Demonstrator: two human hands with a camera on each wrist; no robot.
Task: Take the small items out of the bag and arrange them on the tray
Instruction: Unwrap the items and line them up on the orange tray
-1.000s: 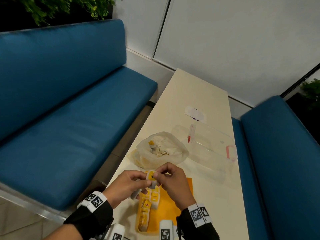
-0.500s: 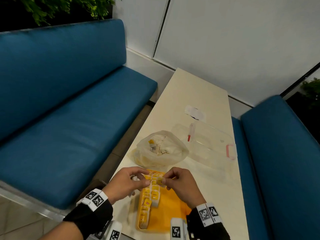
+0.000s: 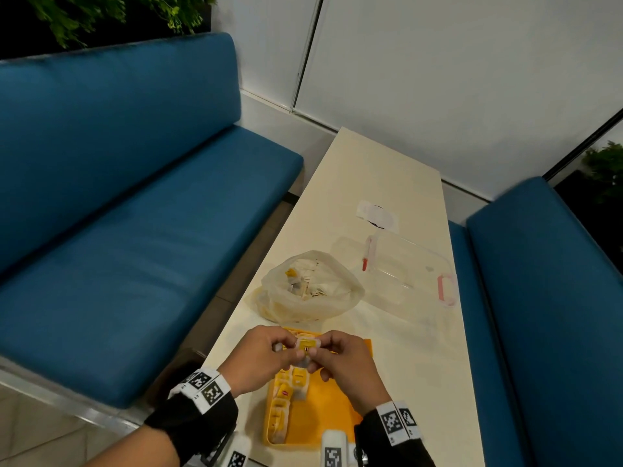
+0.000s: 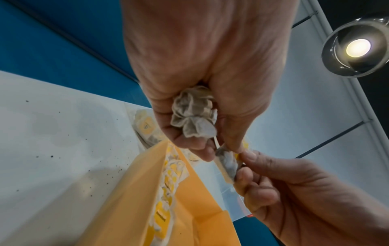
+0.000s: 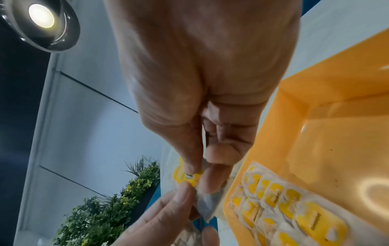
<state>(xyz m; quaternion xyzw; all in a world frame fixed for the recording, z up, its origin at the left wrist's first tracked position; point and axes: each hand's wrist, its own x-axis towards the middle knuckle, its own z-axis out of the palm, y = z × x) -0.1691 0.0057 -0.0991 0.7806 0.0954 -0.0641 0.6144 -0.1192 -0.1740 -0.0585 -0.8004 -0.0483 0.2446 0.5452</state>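
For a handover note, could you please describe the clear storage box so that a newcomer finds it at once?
On the long cream table, look past the orange tray and the open plastic bag, toward the right edge. The clear storage box lies there, the only see-through thing, with pink latches.

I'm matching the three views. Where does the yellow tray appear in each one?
Head: yellow tray at bottom centre, under both hands.
Left wrist: bottom centre, below the left hand.
Right wrist: right side.
Shared landmark: the row of tea bags along the tray's left edge.
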